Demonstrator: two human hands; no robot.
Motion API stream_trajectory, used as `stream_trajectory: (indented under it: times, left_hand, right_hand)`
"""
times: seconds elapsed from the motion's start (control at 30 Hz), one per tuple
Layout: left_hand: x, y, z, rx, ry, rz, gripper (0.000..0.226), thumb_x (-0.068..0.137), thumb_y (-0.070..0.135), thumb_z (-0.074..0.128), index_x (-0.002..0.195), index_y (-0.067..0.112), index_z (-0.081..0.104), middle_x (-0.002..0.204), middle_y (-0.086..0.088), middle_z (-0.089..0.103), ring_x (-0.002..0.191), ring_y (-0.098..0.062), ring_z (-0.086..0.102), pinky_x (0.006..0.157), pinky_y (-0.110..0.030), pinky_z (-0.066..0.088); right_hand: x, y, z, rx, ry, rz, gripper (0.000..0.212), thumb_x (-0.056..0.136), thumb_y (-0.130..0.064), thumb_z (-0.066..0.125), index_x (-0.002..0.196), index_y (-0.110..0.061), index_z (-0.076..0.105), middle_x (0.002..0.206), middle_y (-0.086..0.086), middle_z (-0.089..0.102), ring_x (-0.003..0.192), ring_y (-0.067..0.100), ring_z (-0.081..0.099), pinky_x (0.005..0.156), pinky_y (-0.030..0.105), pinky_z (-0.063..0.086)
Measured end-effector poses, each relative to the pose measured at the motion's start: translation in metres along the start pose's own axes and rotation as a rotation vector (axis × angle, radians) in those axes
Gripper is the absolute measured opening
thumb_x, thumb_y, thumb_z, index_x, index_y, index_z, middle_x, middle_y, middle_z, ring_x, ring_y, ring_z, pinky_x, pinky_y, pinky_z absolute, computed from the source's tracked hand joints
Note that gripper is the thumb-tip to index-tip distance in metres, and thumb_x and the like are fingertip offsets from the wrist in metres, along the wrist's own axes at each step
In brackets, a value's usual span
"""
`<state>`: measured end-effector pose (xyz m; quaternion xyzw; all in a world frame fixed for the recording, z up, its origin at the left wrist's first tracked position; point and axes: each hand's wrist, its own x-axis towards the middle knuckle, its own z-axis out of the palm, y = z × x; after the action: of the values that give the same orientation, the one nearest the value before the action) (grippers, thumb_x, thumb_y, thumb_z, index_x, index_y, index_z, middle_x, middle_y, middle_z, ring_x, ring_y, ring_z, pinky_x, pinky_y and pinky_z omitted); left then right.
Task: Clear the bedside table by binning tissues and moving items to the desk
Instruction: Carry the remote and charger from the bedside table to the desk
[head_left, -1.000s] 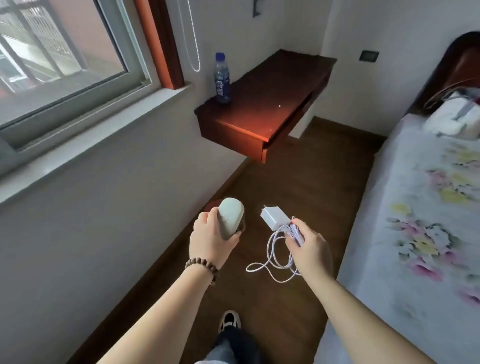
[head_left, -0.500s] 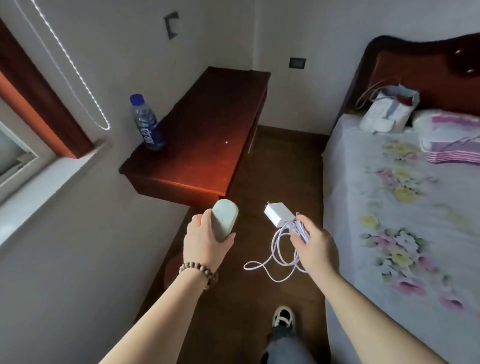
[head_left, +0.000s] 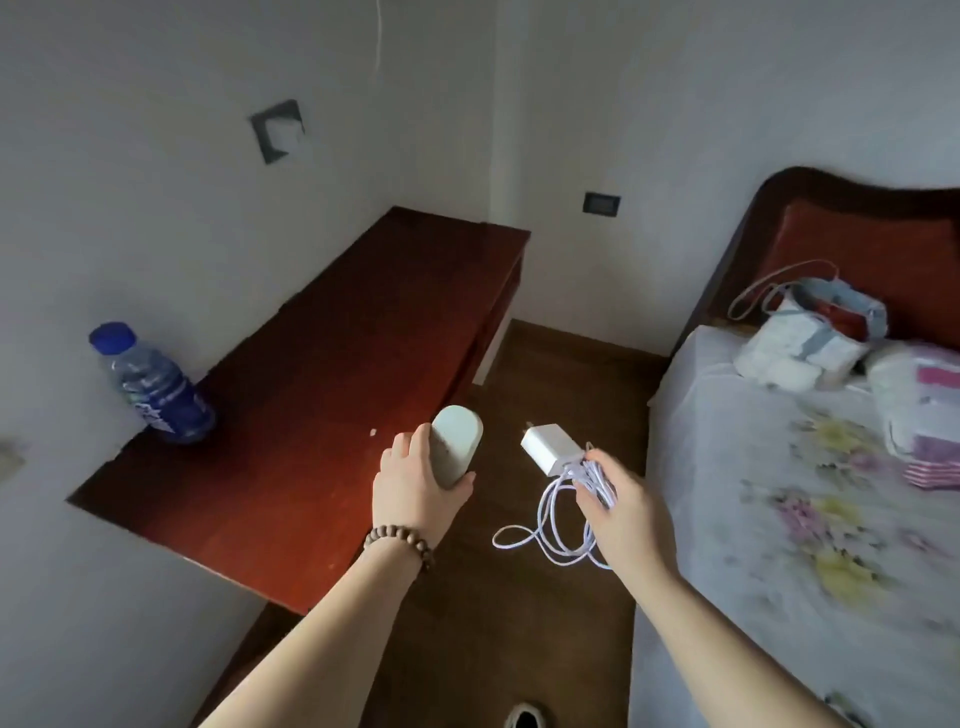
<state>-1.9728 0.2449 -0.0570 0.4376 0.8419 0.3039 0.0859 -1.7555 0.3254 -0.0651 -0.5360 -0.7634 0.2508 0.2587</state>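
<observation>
The left hand is clenched around a pale grey-white, rounded oblong plastic device, gripping its lower half; the upper, rounded end projects beyond the fingers, pointing away from the person. The device is held in the air above the near right edge of the reddish-brown wooden counter, not touching it. A brown wooden bead bracelet circles the left wrist.

The right hand is closed on a bundled white charging cable. The white square plug adapter juts out just beyond the fingertips, to the far left of the hand, and loose loops of cable hang below and left of the palm. This hand and its load are over the dark wooden floor, between the counter and the bed with a floral white sheet.

A clear plastic water bottle with a blue cap and blue label stands upright at the left edge of the counter by the wall, well apart from both hands. A white bag with grey straps lies at the far end of the bed against the dark red headboard.
</observation>
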Motion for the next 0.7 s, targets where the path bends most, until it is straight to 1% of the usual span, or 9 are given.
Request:
stream_trajectory:
  times: [0.1, 0.17, 0.23, 0.27, 0.4, 0.53, 0.6, 0.7]
  left_hand:
    - [0.047, 0.014, 0.017, 0.037, 0.016, -0.023, 0.074, 0.071, 0.047, 0.072, 0.132, 0.019, 0.040, 0.123, -0.002, 0.050, 0.109, -0.022, 0.047, 0.089, -0.039, 0.047]
    - [0.074, 0.018, 0.029, 0.066, 0.026, -0.049, 0.075, 0.071, 0.048, 0.070, 0.133, 0.019, 0.039, 0.124, -0.001, 0.049, 0.111, -0.022, 0.046, 0.090, -0.039, 0.043]
    - [0.103, 0.019, 0.040, 0.074, 0.032, -0.076, 0.077, 0.071, 0.049, 0.069, 0.134, 0.019, 0.037, 0.124, -0.001, 0.048, 0.112, -0.022, 0.046, 0.091, -0.040, 0.042]
    - [0.118, 0.019, 0.047, 0.075, 0.036, -0.087, 0.077, 0.071, 0.050, 0.069, 0.135, 0.020, 0.037, 0.124, -0.001, 0.048, 0.112, -0.022, 0.046, 0.092, -0.040, 0.042]
    - [0.186, 0.010, 0.070, 0.090, 0.057, -0.119, 0.079, 0.071, 0.052, 0.067, 0.136, 0.022, 0.034, 0.127, 0.001, 0.046, 0.115, -0.021, 0.043, 0.095, -0.041, 0.041]
    - [0.263, -0.006, 0.084, 0.099, 0.084, -0.170, 0.080, 0.071, 0.052, 0.066, 0.138, 0.022, 0.032, 0.130, 0.002, 0.045, 0.119, -0.020, 0.042, 0.098, -0.042, 0.040]
    - [0.302, -0.013, 0.086, 0.102, 0.092, -0.206, 0.080, 0.071, 0.051, 0.066, 0.138, 0.022, 0.033, 0.132, 0.002, 0.045, 0.121, -0.020, 0.041, 0.100, -0.043, 0.039]
    - [0.353, -0.023, 0.085, 0.123, 0.084, -0.274, 0.082, 0.072, 0.050, 0.067, 0.140, 0.022, 0.031, 0.134, 0.002, 0.044, 0.122, -0.019, 0.041, 0.100, -0.043, 0.039]
  right_hand:
    - [0.068, 0.004, -0.009, 0.005, 0.003, -0.034, 0.041, 0.086, -0.026, 0.066, 0.125, -0.021, 0.057, 0.116, 0.002, 0.068, 0.093, 0.019, 0.065, 0.066, 0.026, 0.054]
    - [0.110, 0.004, -0.011, 0.032, 0.001, -0.044, 0.042, 0.087, -0.026, 0.064, 0.127, -0.020, 0.056, 0.118, 0.003, 0.066, 0.095, 0.018, 0.064, 0.068, 0.029, 0.057]
    - [0.153, 0.000, -0.010, 0.070, -0.014, -0.056, 0.043, 0.087, -0.025, 0.064, 0.129, -0.018, 0.055, 0.121, 0.005, 0.065, 0.099, 0.018, 0.063, 0.071, 0.034, 0.059]
    - [0.174, -0.003, -0.009, 0.081, -0.018, -0.071, 0.043, 0.087, -0.025, 0.063, 0.129, -0.018, 0.055, 0.121, 0.005, 0.065, 0.099, 0.018, 0.063, 0.072, 0.035, 0.059]
    - [0.257, -0.015, 0.003, 0.092, 0.005, -0.172, 0.038, 0.087, -0.024, 0.064, 0.124, -0.016, 0.059, 0.111, 0.004, 0.069, 0.090, 0.014, 0.065, 0.067, 0.025, 0.054]
    - [0.347, -0.037, 0.022, 0.119, -0.019, -0.277, 0.034, 0.087, -0.023, 0.064, 0.119, -0.014, 0.061, 0.098, 0.001, 0.071, 0.075, 0.007, 0.064, 0.061, 0.017, 0.050]
    - [0.392, -0.054, 0.033, 0.132, -0.055, -0.306, 0.036, 0.088, -0.026, 0.062, 0.122, -0.015, 0.059, 0.097, -0.002, 0.070, 0.073, 0.005, 0.064, 0.061, 0.020, 0.052]
    - [0.455, -0.082, 0.047, 0.164, -0.116, -0.353, 0.038, 0.087, -0.036, 0.058, 0.124, -0.024, 0.056, 0.096, -0.008, 0.068, 0.074, 0.003, 0.064, 0.060, 0.025, 0.055]
